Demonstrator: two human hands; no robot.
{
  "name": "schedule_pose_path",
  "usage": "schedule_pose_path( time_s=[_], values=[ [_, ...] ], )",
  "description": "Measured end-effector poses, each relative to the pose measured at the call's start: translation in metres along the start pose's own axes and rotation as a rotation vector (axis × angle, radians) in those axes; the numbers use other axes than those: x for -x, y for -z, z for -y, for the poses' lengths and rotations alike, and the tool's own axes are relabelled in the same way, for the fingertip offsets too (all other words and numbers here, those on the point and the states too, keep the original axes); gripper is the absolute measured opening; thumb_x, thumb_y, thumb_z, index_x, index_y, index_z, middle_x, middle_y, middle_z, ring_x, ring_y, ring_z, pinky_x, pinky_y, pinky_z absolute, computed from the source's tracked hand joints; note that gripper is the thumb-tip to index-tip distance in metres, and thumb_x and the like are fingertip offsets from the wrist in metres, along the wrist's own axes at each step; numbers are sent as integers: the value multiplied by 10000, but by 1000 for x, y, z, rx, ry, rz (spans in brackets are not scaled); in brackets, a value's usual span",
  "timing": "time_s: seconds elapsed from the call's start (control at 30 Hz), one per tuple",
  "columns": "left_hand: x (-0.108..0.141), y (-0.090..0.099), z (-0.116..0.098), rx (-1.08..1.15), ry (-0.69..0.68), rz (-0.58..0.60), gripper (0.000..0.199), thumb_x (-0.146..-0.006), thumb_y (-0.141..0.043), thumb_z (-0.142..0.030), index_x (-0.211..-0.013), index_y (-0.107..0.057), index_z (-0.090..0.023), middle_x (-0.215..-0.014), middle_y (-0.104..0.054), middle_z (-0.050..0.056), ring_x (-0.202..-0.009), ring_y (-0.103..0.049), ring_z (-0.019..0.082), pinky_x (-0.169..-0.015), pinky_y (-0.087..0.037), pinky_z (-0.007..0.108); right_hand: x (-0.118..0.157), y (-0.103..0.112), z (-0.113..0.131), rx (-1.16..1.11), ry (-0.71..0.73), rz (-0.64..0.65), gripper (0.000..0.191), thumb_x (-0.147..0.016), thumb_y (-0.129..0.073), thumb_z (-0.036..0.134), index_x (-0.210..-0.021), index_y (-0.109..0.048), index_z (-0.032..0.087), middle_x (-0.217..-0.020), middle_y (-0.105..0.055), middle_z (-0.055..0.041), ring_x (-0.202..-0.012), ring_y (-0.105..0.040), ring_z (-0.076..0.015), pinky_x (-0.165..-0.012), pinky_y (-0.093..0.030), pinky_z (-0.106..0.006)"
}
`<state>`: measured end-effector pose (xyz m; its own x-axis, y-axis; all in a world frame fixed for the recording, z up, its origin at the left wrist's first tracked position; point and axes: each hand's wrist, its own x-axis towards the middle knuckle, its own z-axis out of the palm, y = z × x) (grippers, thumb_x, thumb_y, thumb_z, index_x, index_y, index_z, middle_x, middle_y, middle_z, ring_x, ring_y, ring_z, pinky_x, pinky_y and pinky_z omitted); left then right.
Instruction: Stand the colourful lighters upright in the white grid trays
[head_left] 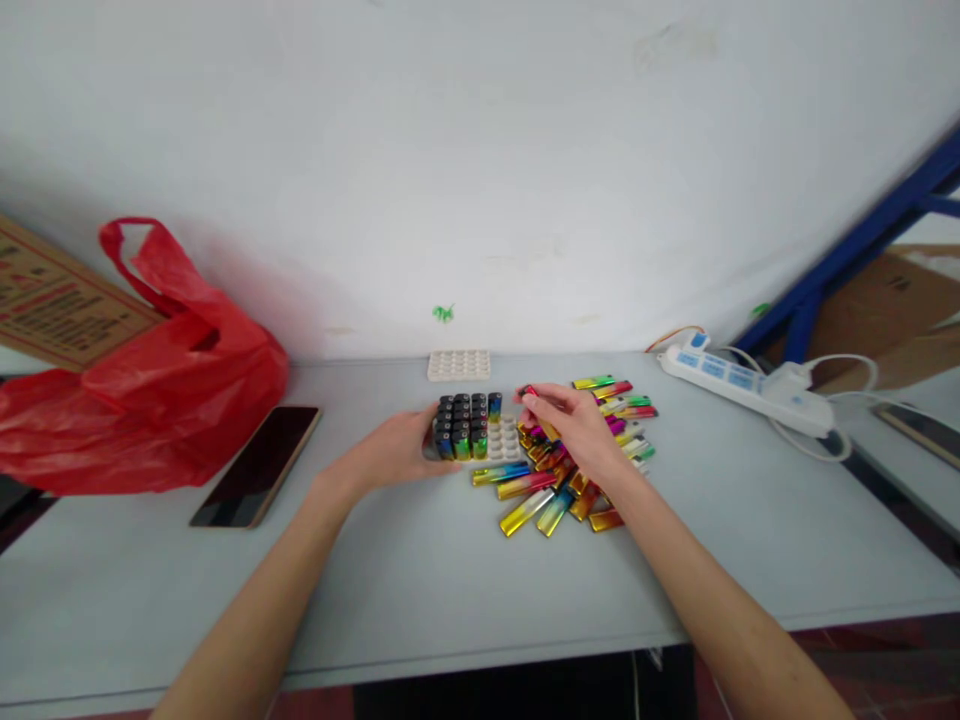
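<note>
A white tray (504, 440) with round wells stands on the table, its left part filled with several upright lighters (461, 425) with black tops and shiny blue-green bodies. My left hand (405, 448) is closed around the tray's left end, fingers partly hidden behind it. One more lighter (495, 407) stands in the back row, apart from the others. Just right of the tray, my right hand (571, 420) pinches a lighter with a reddish end (529, 391) above the pile. Beneath and around that hand lie many loose metallic lighters (525, 512) in yellow, red, blue and green.
A second white tray (459, 365) lies by the wall. On the left are a red plastic bag (202, 350), a cardboard box (67, 300) and a phone (256, 467). A power strip (742, 385) with cables sits at the right, near a blue metal frame (855, 230).
</note>
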<state>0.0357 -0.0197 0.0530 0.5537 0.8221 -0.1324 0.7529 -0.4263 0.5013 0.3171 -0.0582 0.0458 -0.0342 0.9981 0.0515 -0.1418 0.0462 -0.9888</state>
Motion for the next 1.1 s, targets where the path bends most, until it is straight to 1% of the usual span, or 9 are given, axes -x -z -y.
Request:
schedule_pose_path(
  time_s=[0.07, 0.13, 0.2, 0.3, 0.43, 0.53, 0.73, 0.97, 1.1],
  values=[
    [0, 0, 1, 15, -1, -9, 634, -773, -777, -655, -1219, -644, -224, -1041, -808, 82, -846, -743, 277, -738, -543, 346, 3, -4, 1, 12, 5, 54, 438, -873, -797, 635, -1024, -732, 229, -800, -750, -1, -598, -614, -130, -572, -514, -268],
    [1, 0, 1, 27, 7, -21, 650, -751, -791, -666, -1205, -662, -220, -1005, -805, 83, -831, -740, 280, -733, -541, 347, 5, -7, 0, 11, -47, 87, 467, -902, -728, 696, -1069, -640, 269, -740, -689, 50, -463, -450, -98, -432, -359, -238],
    [2, 0, -1, 34, 18, -28, 661, -734, -803, -670, -1203, -670, -224, -983, -803, 78, -829, -740, 282, -731, -540, 347, 6, -11, -2, 67, -78, 88, 488, -910, -681, 737, -1078, -590, 289, -633, -557, 99, -432, -325, -97, -403, -239, -229],
    [2, 1, -3, 18, 20, -12, 653, -746, -791, -672, -1210, -657, -233, -985, -798, 69, -829, -737, 278, -726, -532, 340, 8, -13, -4, 303, 54, 26, 483, -944, -623, 732, -877, -573, 256, -609, -449, 82, -532, -385, -121, -487, -298, -245],
    [2, 1, -4, -16, 3, -1, 618, -789, -756, -668, -1198, -627, -223, -1025, -793, 75, -839, -736, 274, -723, -516, 336, 12, -17, -4, 595, 195, -63, 578, -978, -583, 654, -619, -397, 241, -584, -411, 49, -604, -410, -134, -585, -319, -282],
    [2, 1, -2, -17, 0, -3, 596, -794, -756, -657, -1175, -614, -222, -1017, -791, 74, -829, -733, 270, -719, -515, 340, 13, -20, -3, 694, 217, -91, 536, -961, -577, 567, -589, -360, 246, -542, -372, 52, -571, -382, -130, -579, -285, -293],
    [1, 1, -1, -4, 5, 2, 601, -786, -766, -649, -1185, -621, -223, -1031, -799, 81, -851, -739, 278, -738, -530, 347, 12, -20, -6, 756, 213, -101, 367, -890, -560, 401, -603, -387, 251, -531, -415, 51, -548, -397, -133, -565, -278, -287],
    [1, 1, -1, 32, -6, 0, 615, -786, -759, -643, -1222, -626, -230, -1079, -808, 77, -875, -750, 280, -759, -540, 349, 12, -17, 1, 754, 229, -107, 465, -976, -552, 504, -618, -400, 249, -552, -449, 47, -568, -418, -139, -593, -307, -286],
    [1, 0, -2, 26, 15, -2, 612, -771, -777, -625, -1210, -632, -224, -1040, -809, 79, -852, -746, 278, -737, -534, 344, 12, -17, 0, 789, 222, -98, 435, -951, -563, 464, -612, -389, 254, -541, -436, 47, -553, -409, -139, -585, -294, -292]
  ],
)
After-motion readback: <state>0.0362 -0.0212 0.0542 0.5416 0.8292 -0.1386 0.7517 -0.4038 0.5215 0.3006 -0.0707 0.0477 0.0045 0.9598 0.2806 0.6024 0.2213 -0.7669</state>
